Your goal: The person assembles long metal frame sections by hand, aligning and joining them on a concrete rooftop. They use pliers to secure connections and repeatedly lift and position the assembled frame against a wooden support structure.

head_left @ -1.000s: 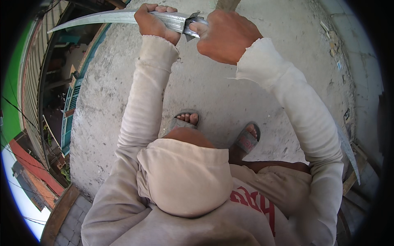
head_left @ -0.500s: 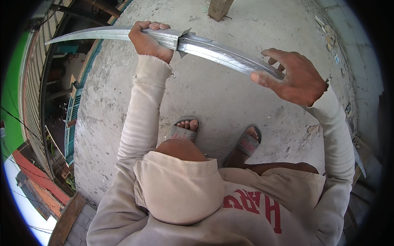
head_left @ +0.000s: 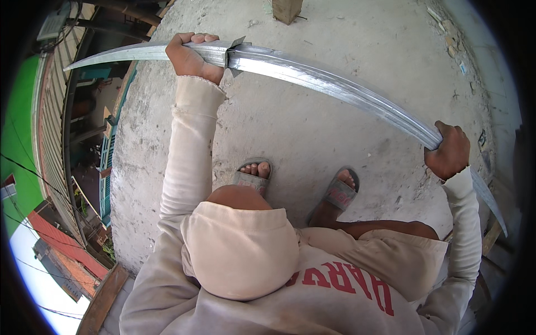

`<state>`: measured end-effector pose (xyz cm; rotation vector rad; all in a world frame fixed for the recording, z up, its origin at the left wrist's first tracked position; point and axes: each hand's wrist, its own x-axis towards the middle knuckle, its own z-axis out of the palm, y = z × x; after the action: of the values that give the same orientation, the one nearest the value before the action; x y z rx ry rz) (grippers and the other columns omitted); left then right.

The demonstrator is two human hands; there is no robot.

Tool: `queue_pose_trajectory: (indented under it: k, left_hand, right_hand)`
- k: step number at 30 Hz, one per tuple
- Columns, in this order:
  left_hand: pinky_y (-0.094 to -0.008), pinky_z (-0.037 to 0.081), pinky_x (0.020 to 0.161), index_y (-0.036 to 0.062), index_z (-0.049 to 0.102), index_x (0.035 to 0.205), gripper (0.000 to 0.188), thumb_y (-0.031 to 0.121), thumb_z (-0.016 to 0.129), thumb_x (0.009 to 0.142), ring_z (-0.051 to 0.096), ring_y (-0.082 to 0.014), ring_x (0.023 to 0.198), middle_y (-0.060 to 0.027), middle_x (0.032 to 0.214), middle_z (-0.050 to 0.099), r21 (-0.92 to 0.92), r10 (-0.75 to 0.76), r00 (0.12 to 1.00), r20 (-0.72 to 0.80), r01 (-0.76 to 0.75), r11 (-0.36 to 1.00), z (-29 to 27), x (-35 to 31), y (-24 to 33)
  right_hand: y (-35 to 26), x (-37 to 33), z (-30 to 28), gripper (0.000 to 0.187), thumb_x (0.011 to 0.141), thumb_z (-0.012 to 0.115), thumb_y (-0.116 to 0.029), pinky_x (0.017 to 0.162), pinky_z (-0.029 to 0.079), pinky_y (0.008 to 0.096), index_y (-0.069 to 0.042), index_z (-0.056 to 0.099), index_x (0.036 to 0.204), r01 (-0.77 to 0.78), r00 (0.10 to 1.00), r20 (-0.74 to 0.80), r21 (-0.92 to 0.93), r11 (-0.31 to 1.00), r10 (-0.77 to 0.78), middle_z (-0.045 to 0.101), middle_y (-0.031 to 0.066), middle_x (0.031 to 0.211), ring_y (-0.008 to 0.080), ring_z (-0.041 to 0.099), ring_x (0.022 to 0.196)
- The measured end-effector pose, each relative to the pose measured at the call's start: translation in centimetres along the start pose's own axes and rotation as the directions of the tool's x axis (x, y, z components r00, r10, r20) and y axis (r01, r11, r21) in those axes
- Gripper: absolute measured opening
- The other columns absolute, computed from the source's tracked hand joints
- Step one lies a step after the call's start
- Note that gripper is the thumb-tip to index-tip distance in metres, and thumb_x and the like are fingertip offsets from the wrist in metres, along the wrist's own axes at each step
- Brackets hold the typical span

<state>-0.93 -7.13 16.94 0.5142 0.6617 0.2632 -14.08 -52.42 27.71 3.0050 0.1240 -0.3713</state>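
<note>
Left end: Where the silver metal profile [head_left: 335, 86] juts out past the left hand [head_left: 192, 56], it narrows toward the rim of view.
Left grip: fingers curled over the profile's far edge, clasping it well in from that end.
Dark band [head_left: 228, 57]: wrapped around the profile just right of the left grip, its corners bent outward.
Left sandal [head_left: 251, 180]: grey, nearer the body than the left grip and to its right.
Wooden post [head_left: 287, 10]: beyond the profile, between the two grips.
Middle stretch: grooved lengthwise, bowing from grip to grip over the concrete ground [head_left: 312, 131].
Right sandal [head_left: 340, 194]: left of the right grip, nearer the body.
Right grip: the right hand [head_left: 449, 151] makes a fist around the profile.
Right end: a narrowing tip, past the right grip and its cuff.
</note>
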Motion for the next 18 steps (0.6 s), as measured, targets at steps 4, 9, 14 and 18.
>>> queue_pose_trajectory:
  k: [4,9,14,18]
  left_hand:
    - [-0.0395,0.055,0.069,0.0059,0.042,0.092,0.010,0.008,0.051,0.088,0.050,-0.0213,0.066,-0.0051,0.072,0.046,0.062,0.023,0.997,-0.069,-0.018,0.998,0.0,0.0,-0.4]
    - [-0.0377,0.054,0.068,0.0075,0.042,0.091,0.010,0.007,0.051,0.086,0.049,-0.0199,0.065,-0.0045,0.072,0.045,-0.026,-0.003,0.998,0.058,0.005,1.000,-0.3,-0.1,-0.7]
    - [-0.0348,0.053,0.066,0.0099,0.039,0.090,0.017,0.008,0.055,0.082,0.049,-0.0178,0.063,-0.0032,0.070,0.045,-0.203,-0.023,0.977,0.213,0.067,0.977,-0.6,0.3,-1.1]
    - [-0.0326,0.055,0.064,0.0117,0.039,0.090,0.021,0.013,0.058,0.081,0.049,-0.0164,0.059,-0.0012,0.068,0.046,-0.228,-0.035,0.950,0.311,0.110,0.967,-1.1,1.3,-1.1]
  right_hand:
    - [-0.1,0.3,0.3,0.026,0.068,0.067,-0.005,0.077,0.054,0.0513,0.000,0.072,0.092,0.004,1.000,0.016,-0.015,1.000,-0.004,0.066,0.0250,0.078,0.0439,0.065,0.079]
    - [-0.1,0.4,0.4,0.026,0.067,0.067,-0.006,0.077,0.054,0.0522,0.000,0.072,0.093,-0.058,0.998,0.001,-0.060,0.996,0.058,0.066,0.0253,0.079,0.0450,0.065,0.080]
    - [1.0,0.6,0.3,0.025,0.068,0.068,-0.006,0.078,0.054,0.0527,0.000,0.071,0.092,-0.029,0.999,-0.018,-0.070,0.997,0.028,0.067,0.0250,0.081,0.0454,0.065,0.081]
    - [1.9,0.7,0.5,0.028,0.067,0.069,-0.007,0.078,0.054,0.0527,0.000,0.071,0.095,0.029,0.998,-0.061,-0.045,0.999,-0.032,0.067,0.0247,0.081,0.0450,0.066,0.082]
